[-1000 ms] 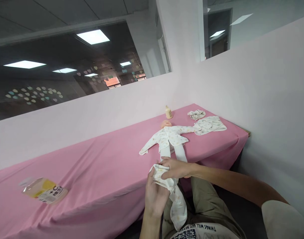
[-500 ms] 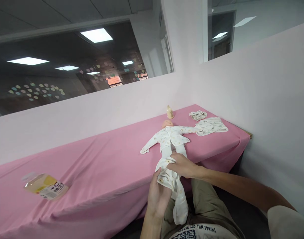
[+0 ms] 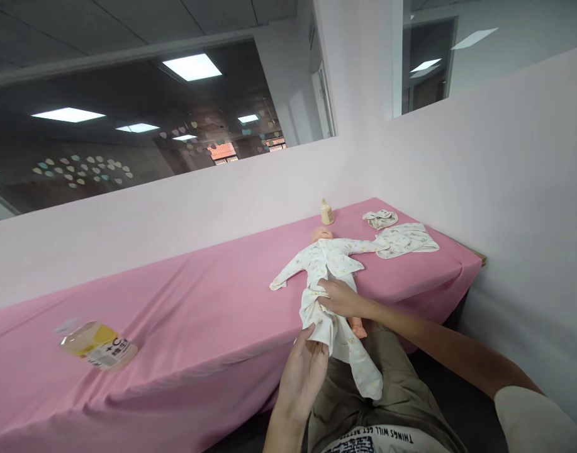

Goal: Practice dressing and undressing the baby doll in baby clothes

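Note:
A baby doll [image 3: 322,235] in a white printed top [image 3: 324,261] lies on its back on the pink tablecloth [image 3: 212,296], head toward the wall. Small white printed trousers [image 3: 335,336] cover its legs; one bare foot [image 3: 358,328] sticks out at the table's edge. My right hand [image 3: 341,297] grips the trousers' waistband at the doll's hips. My left hand [image 3: 303,365] holds the trousers lower down, fingers curled on the cloth near the table edge. One trouser leg hangs down over my lap.
A small baby bottle [image 3: 326,212] stands by the wall behind the doll. A folded printed garment [image 3: 406,239] and a small cloth piece [image 3: 380,218] lie at the table's far right. A plastic drink bottle [image 3: 97,346] lies on its side at the left.
Both hands have carried the trousers from over my lap up onto the doll's legs; the waistband now sits at its hips.

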The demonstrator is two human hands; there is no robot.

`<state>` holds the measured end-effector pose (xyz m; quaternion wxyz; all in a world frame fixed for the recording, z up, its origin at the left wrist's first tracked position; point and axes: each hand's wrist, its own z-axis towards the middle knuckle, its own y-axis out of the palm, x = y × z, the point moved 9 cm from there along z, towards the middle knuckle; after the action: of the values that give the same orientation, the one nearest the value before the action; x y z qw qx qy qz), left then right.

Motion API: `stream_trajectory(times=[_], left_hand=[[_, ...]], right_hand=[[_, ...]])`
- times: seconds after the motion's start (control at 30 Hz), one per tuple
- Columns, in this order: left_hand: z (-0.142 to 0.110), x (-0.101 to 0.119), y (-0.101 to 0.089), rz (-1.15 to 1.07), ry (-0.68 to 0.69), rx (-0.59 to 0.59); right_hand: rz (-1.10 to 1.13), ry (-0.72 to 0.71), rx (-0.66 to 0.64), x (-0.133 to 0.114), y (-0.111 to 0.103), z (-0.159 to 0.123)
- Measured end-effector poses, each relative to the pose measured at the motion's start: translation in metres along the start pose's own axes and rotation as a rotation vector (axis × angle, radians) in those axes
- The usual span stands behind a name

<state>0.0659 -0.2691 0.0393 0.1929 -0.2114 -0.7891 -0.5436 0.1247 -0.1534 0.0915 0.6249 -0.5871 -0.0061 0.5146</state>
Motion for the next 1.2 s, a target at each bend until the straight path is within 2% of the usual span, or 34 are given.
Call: stream_trajectory(times=[0.07,0.17,0.23,0.37,0.47,0.57,0.7,0.8,0.93,1.07,1.13,1.2], left_hand=[[-0.001,0.002,-0.012,0.088,0.050,0.027],[0.004,0.004,-0.020,0.239,0.156,-0.034],[0.011,0.006,-0.029,0.330,0.261,-0.026],[0.022,0.016,-0.056,0.501,0.491,0.163],[0.022,0.023,-0.067,0.669,0.600,0.255],[0.018,0.031,-0.064,0.795,0.762,0.269],[0.023,0.030,-0.045,0.986,0.954,0.168],[0.035,0.028,-0.040,1.083,1.000,0.137],[0.042,0.036,-0.046,0.984,0.983,0.145],[0.036,0.041,-0.050,0.849,0.954,0.113],[0.035,0.041,-0.055,0.767,0.934,0.130],[0.034,0.038,-0.058,0.777,0.932,0.148]], right_hand=[[-0.120,0.045,0.021,0.010,-0.003,0.008],[-0.217,0.116,0.061,0.025,-0.009,0.023],[-0.241,0.136,0.069,0.032,-0.010,0.034],[-0.256,0.152,0.049,0.040,-0.002,0.054],[-0.255,0.174,0.035,0.046,0.006,0.061],[-0.239,0.171,0.024,0.050,0.011,0.063],[-0.204,0.147,0.023,0.052,0.013,0.062],[-0.183,0.132,0.035,0.050,0.013,0.061],[-0.170,0.134,0.060,0.049,0.010,0.062],[-0.145,0.102,0.048,0.050,0.001,0.069],[-0.154,0.104,0.047,0.054,-0.005,0.073],[-0.177,0.129,0.064,0.060,-0.010,0.077]])
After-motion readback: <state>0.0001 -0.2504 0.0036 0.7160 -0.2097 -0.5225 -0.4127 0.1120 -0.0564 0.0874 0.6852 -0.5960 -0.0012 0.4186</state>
